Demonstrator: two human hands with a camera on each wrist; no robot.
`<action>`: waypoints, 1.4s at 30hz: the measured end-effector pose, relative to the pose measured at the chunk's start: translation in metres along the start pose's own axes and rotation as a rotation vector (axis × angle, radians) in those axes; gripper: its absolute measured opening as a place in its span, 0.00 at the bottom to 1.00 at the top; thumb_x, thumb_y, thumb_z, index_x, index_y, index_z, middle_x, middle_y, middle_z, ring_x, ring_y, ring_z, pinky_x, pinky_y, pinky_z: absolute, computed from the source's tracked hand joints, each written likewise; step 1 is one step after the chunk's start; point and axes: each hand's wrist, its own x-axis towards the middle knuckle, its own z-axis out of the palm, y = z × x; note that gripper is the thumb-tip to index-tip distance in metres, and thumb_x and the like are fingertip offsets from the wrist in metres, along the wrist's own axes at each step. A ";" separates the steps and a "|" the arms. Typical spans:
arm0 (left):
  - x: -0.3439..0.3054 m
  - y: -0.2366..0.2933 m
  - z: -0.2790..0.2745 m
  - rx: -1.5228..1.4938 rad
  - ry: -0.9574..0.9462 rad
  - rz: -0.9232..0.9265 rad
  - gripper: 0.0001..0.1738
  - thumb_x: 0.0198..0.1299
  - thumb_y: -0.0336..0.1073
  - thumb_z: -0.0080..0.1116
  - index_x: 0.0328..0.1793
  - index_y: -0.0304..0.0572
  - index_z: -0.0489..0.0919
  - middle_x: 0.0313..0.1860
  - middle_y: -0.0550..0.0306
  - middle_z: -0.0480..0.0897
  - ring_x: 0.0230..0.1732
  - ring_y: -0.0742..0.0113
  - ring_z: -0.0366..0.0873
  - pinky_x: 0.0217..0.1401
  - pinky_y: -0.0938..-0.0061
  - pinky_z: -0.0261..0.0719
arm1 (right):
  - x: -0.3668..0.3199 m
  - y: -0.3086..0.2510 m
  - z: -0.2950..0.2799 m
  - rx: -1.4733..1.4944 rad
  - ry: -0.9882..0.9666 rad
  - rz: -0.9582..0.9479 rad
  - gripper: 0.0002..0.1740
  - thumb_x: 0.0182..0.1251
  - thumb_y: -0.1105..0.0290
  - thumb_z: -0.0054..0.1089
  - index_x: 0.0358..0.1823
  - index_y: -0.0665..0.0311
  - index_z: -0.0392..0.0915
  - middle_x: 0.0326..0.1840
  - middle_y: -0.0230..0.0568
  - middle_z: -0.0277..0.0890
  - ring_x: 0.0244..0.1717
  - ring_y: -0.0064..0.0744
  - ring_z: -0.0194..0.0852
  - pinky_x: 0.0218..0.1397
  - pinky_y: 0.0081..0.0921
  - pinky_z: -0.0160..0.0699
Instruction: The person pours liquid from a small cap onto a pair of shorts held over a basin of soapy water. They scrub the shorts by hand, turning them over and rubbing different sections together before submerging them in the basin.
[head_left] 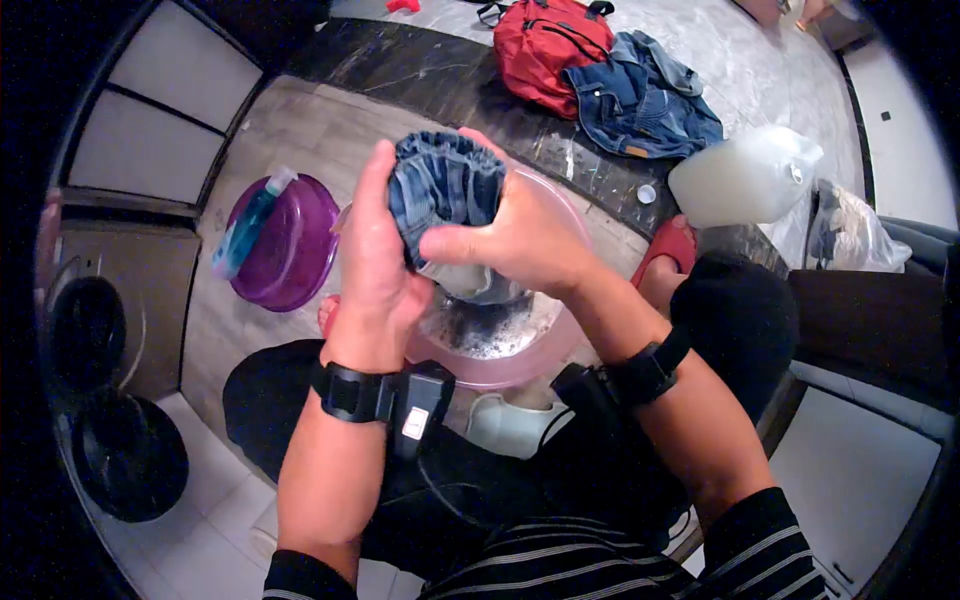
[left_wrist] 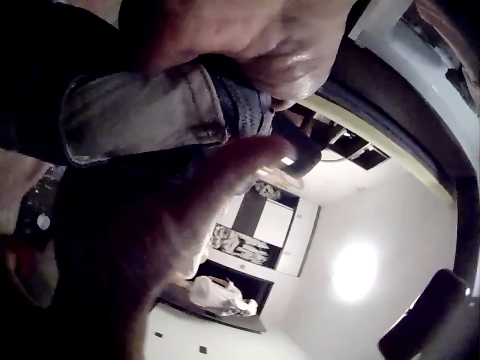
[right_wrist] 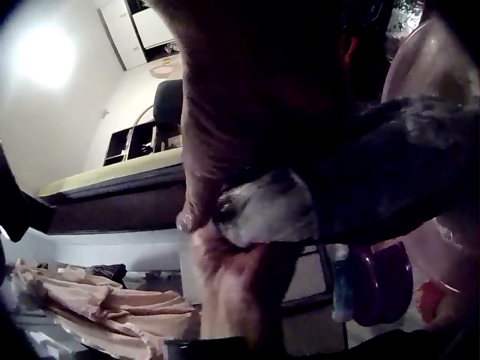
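Note:
A bunched blue denim garment [head_left: 447,180] with a gathered, elastic-looking edge is held up between both hands, over a pink basin [head_left: 480,370]. My left hand [head_left: 375,255] grips its left side, palm against the cloth. From the right, my right hand [head_left: 535,235] holds it with the thumb laid across the front and the fingers behind. The garment's paler lower part hangs toward dark, sudsy water in the basin. In the left wrist view a pale, worn-looking panel of the denim [left_wrist: 142,116] shows between the hands. The right wrist view shows the cloth [right_wrist: 270,210] running down toward the basin.
A purple basin [head_left: 305,245] with a bottle of blue liquid [head_left: 245,235] lies at left. Beyond are a red backpack [head_left: 550,50], more denim [head_left: 645,100], a whitish jug [head_left: 740,180] and a small white cap [head_left: 646,194]. A pale container [head_left: 510,425] sits near the knees.

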 end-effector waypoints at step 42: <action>-0.008 -0.021 -0.041 -0.414 -0.305 -0.310 0.40 0.65 0.68 0.41 0.69 0.44 0.66 0.57 0.50 0.79 0.53 0.58 0.80 0.59 0.61 0.78 | -0.059 0.024 -0.010 -0.600 -0.101 -0.364 0.47 0.50 0.59 0.73 0.69 0.59 0.54 0.77 0.48 0.45 0.77 0.56 0.44 0.75 0.46 0.47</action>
